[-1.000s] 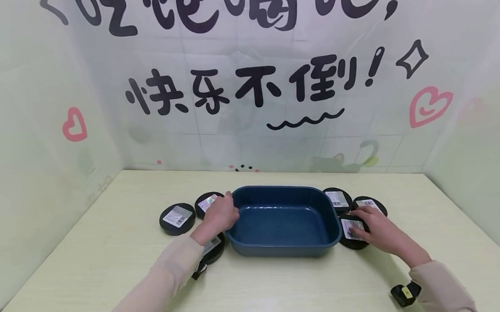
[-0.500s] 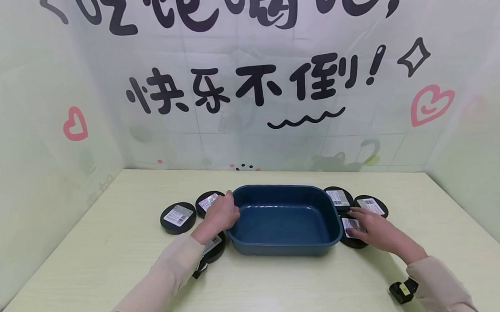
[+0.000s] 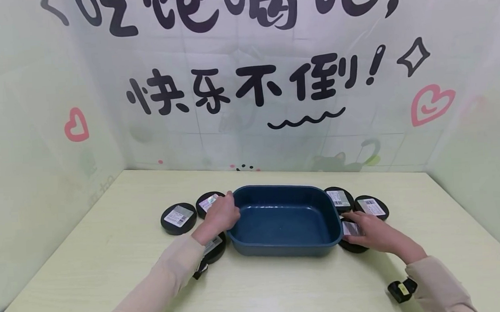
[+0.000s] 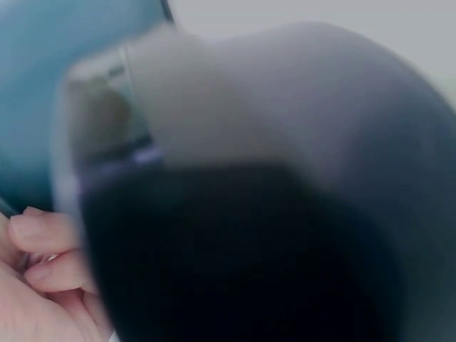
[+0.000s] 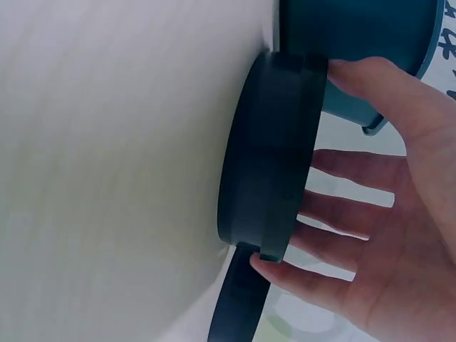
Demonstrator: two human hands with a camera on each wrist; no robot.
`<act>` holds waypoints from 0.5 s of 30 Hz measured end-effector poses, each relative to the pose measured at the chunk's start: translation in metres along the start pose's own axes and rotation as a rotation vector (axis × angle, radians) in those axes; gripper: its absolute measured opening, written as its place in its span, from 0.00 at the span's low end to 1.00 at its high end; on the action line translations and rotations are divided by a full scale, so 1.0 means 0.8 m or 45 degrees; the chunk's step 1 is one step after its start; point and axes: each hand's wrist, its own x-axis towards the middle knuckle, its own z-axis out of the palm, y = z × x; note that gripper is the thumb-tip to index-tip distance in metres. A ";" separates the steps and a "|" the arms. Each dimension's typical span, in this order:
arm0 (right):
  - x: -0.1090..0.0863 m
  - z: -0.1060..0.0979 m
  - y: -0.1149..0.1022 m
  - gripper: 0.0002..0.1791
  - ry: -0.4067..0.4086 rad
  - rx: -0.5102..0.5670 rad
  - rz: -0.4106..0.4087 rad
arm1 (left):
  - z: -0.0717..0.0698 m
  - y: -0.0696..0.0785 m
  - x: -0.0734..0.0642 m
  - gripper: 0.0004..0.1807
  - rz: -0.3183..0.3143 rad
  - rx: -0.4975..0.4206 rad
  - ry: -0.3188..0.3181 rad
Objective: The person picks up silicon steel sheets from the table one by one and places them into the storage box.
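Observation:
My left hand [image 3: 222, 215] holds the left rim of a dark blue plastic basin [image 3: 281, 250]; in the left wrist view its fingers [image 4: 53, 253] are curled, though what lies between them is mostly hidden. At the basin's right side, my right hand [image 3: 372, 232] spans a black round flat box [image 3: 351, 229] with a white label. The right wrist view shows the thumb [image 5: 370, 82] touching one edge of this box and the little finger at the opposite edge, the other fingers fairly straight over its top. The box lies flat on the table.
Behind the right hand are two more labelled black round boxes, one by the basin [image 3: 339, 198] and one farther right [image 3: 371, 207]. Left of the basin, similar boxes lie at the outer left [image 3: 178, 218], behind the hand [image 3: 208, 202] and under the forearm [image 3: 214, 247]. Printed walls enclose the table [image 3: 247, 295].
My right hand's fingers and thumb have shifted slightly left and down onto the near right box. The left hand and basin have stayed put.

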 end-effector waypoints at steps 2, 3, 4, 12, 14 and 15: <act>-0.001 0.000 0.001 0.28 -0.025 0.019 0.003 | 0.000 0.000 0.000 0.28 -0.004 -0.002 -0.003; -0.001 0.000 0.001 0.28 -0.031 0.025 0.003 | 0.000 0.000 0.000 0.28 -0.004 -0.003 -0.003; -0.002 0.000 0.002 0.28 -0.037 0.029 0.001 | 0.000 0.000 0.000 0.28 -0.002 -0.003 -0.003; -0.008 -0.003 0.000 0.33 -0.091 0.083 -0.037 | 0.000 0.000 0.000 0.28 0.003 0.000 -0.002; -0.010 -0.004 -0.003 0.36 -0.116 0.105 -0.028 | 0.000 0.000 0.000 0.28 0.004 -0.002 0.000; -0.010 -0.004 -0.004 0.39 -0.124 0.117 -0.018 | 0.000 0.000 0.001 0.28 0.006 -0.003 0.000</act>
